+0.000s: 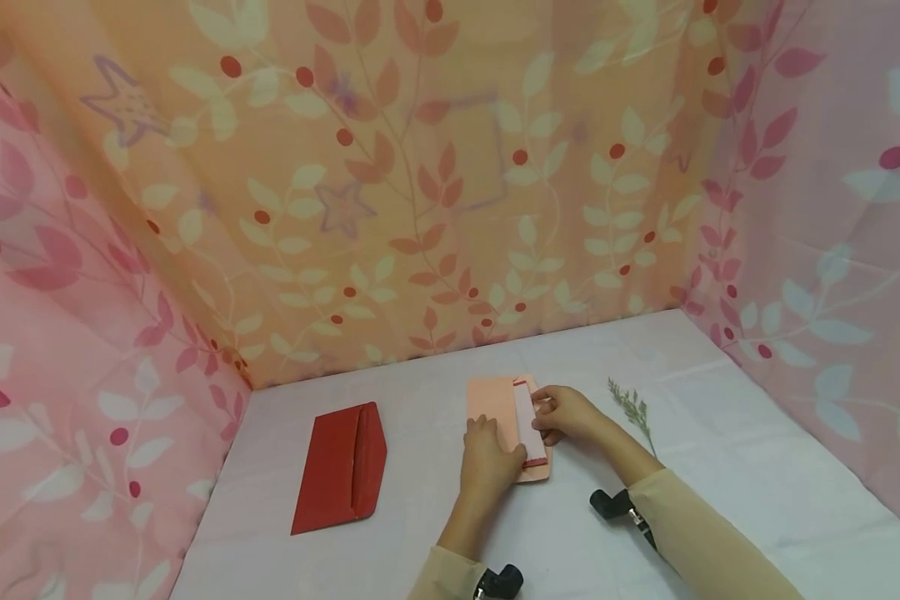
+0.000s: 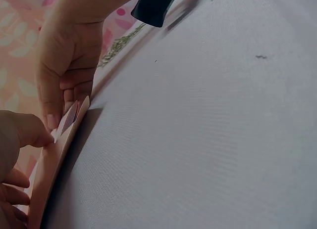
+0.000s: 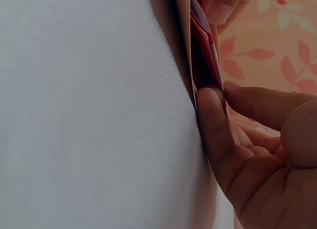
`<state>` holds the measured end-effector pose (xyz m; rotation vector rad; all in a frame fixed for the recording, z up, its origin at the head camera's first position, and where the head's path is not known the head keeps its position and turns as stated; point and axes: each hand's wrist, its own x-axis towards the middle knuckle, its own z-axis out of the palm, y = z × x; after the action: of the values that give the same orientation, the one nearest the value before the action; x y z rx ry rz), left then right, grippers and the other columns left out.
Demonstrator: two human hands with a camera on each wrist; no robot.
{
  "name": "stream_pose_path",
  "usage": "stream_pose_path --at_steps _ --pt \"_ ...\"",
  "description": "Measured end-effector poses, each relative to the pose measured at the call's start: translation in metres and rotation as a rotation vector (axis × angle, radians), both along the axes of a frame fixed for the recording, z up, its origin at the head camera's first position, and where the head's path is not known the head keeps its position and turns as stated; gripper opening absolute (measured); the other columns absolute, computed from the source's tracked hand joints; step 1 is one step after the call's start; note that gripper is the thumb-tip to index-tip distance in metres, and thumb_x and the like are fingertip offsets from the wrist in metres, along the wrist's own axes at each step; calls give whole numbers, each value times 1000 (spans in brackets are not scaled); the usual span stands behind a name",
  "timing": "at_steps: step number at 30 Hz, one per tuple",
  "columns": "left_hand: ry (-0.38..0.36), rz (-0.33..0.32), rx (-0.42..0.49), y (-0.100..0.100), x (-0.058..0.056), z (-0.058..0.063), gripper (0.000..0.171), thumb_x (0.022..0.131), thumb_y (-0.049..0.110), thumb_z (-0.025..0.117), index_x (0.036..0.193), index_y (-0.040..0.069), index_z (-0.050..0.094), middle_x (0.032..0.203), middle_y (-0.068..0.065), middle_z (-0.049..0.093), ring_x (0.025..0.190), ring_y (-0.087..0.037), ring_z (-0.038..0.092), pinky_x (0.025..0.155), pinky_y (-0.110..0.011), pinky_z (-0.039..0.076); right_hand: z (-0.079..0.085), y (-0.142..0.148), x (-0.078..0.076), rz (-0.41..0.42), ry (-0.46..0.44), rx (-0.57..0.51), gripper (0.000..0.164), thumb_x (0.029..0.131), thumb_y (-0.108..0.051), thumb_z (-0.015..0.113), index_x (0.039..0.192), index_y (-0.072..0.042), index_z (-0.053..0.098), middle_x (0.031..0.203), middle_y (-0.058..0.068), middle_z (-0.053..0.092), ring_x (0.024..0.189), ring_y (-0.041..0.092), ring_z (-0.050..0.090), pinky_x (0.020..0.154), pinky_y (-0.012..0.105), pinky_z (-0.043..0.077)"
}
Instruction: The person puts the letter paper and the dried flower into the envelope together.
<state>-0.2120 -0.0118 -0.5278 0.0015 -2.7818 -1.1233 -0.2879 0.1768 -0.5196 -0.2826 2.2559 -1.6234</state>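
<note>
Head view puts your work near the middle of the white counter [image 1: 423, 467]: the pink envelope [image 1: 487, 397] lies under your hands, with a white strip [image 1: 528, 421], red at both ends, along its right side. Your left hand [image 1: 489, 457] rests on the envelope without clasping it, its thumb at the strip's near end. Your right hand [image 1: 567, 412] pinches the strip's right edge between thumb and fingers. From the right wrist, something red shows between two layers just above those fingertips; what it is, you cannot tell.

To your left lies the red envelope [image 1: 326, 472], flap side facing your work, with a broad stretch of counter between the two envelopes. It sits near the counter's left edge. On your right the sprig [image 1: 632, 406] lies close beside your right forearm, its stem ending next to it, so room is tight there; past it, white surface runs on to the right edge. Patterned cloth [image 1: 412, 275] walls the counter at the back and both sides.
</note>
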Motion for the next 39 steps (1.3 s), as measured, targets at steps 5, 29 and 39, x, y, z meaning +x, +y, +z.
stream_pose_path --at_steps 5,29,39 --pt "14 -5 44 1 0 -2 67 81 28 78 134 -10 60 148 -27 52 144 -52 38 114 -62 37 0 4 3 13 8 -7 60 90 3 71 141 15 42 89 16 68 62 18 69 63 39 63" --pt "47 -17 93 5 -5 -2 68 79 27 80 133 -10 61 143 -27 57 142 -46 45 116 -55 38 2 12 1 16 4 18 70 85 10 70 147 17 36 87 12 63 65 17 66 64 37 62" --pt "48 6 95 -1 -7 -1 68 78 27 81 132 -10 62 140 -24 60 138 -43 50 113 -53 42 2 -1 -5 43 -7 23 67 85 8 71 146 13 43 85 12 64 64 17 67 62 35 62"
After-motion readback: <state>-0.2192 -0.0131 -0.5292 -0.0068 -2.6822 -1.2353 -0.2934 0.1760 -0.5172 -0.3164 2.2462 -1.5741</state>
